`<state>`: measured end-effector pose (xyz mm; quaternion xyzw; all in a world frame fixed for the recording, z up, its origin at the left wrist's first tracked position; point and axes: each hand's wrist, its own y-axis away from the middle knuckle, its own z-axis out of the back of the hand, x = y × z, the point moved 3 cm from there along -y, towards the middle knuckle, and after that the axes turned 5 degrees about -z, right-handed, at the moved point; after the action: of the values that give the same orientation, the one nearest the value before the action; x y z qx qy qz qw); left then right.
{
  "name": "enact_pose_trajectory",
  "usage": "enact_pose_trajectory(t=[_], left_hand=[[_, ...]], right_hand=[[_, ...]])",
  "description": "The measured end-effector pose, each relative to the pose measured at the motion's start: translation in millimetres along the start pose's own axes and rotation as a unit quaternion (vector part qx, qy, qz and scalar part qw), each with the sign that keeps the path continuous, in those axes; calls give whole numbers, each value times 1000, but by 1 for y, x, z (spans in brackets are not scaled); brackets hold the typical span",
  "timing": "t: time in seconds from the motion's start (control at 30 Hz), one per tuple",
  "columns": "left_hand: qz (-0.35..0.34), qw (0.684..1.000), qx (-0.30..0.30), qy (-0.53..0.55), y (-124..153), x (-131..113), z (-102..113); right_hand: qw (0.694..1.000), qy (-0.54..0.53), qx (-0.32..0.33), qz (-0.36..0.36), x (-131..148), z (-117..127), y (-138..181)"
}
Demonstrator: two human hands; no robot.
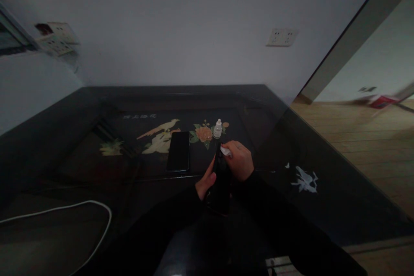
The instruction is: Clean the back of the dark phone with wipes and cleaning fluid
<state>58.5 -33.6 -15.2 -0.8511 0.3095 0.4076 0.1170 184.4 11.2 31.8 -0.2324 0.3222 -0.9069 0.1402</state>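
Note:
My left hand (206, 182) grips a black phone case (220, 185) from its left side, thumb along the edge, holding it upright over the table. My right hand (239, 160) is closed on a small white wipe (225, 151), pressed against the upper part of the case. A black phone (178, 151) lies flat on the table just left of my hands. A small clear dropper bottle with a white cap (217, 129) stands behind the hands.
The dark glass-topped table (97, 172) has inlaid bird and flower designs. A white cable (97, 211) loops at the near left. Wall sockets (282, 37) sit on the grey wall. Wooden floor (362, 138) lies to the right.

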Motion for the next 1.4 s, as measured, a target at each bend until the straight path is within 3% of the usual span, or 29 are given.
enact_pose_trajectory(t=[0.3,0.5,0.73,0.97,1.27,1.4], left_hand=[[-71,991,-27,-109,8,-3,-9],[-131,969,-6,-207,8,1,-11],[-185,929,30,-319,9,2,-10],[-228,921,23,-314,7,5,-11],[-234,927,11,-294,6,11,-9],[-235,926,15,-296,7,14,-11]], right_hand=[[999,9,19,-47,-3,1,0],[996,-12,18,-90,-4,6,0],[976,-138,20,-167,-3,12,-1],[962,-175,34,-206,-4,12,0],[969,-138,52,-197,0,11,-1],[974,-125,25,-187,0,14,-2]])
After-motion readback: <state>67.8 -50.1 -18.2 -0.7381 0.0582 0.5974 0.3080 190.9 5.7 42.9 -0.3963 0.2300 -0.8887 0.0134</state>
